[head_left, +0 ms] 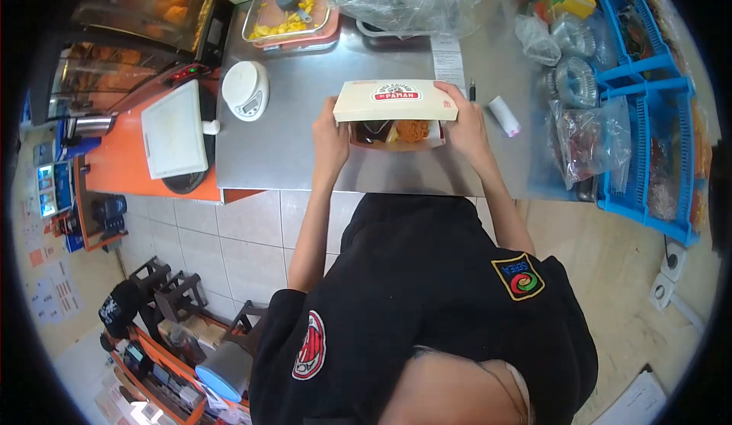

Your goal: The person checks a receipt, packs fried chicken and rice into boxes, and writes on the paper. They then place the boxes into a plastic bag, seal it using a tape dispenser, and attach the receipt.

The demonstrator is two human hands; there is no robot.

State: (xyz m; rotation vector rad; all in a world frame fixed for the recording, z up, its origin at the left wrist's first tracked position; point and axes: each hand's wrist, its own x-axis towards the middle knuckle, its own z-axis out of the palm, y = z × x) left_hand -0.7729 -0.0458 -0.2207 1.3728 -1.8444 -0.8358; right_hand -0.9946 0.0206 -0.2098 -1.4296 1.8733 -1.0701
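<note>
Between my two hands, on the steel counter, is a cardboard food box (395,99) with a red and black printed logo on its lid. The lid is partly lowered, and through the front gap I see a piece of fried chicken (412,130), something yellow and a dark item. My left hand (329,137) grips the box's left side, fingers partly hidden behind it. On the right side my right hand (463,124) holds the box, with fingers over the lid's corner.
A white kitchen scale (246,91) and a white cutting board (174,131) are on the left. A glass tray (253,30) with yellow food and plastic-covered containers (404,2) stand behind. To the right lie a paper roll (504,116), a pen (472,89), plastic bags (595,139) and blue baskets (644,82).
</note>
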